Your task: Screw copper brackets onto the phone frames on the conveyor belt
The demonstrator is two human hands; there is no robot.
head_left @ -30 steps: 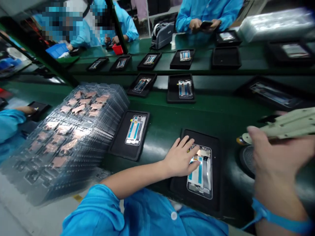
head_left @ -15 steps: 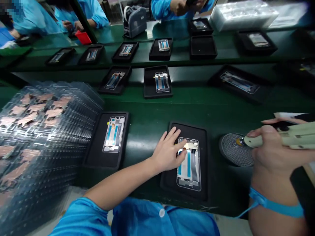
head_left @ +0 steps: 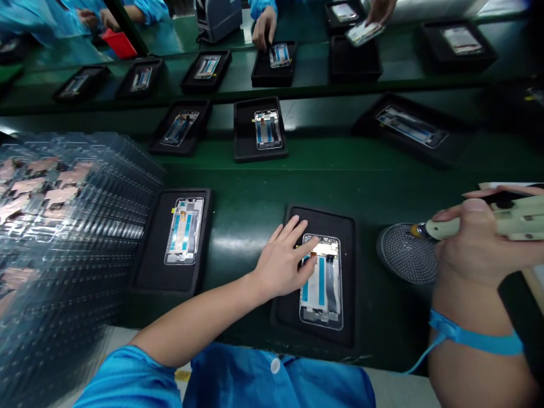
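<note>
My left hand (head_left: 284,262) lies flat with fingers spread on the upper left part of a phone frame (head_left: 322,281) that rests in a black tray (head_left: 347,272) on the green belt. My right hand (head_left: 478,243) is closed round a cream electric screwdriver (head_left: 501,221), held sideways. Its tip hangs over a round grey screw dish (head_left: 402,255) to the right of the tray. A blue wrist strap (head_left: 471,340) circles my right wrist.
A second tray with a phone frame (head_left: 184,231) sits to the left. A tall leaning stack of clear blister trays with copper parts (head_left: 55,226) fills the left. More trays line the far belts, where other people's hands (head_left: 263,25) handle phones.
The view has tilted down a little. My right hand has brought the screwdriver down from in front of the camera until its tip is over the screw dish. My left hand stays on the phone frame.
</note>
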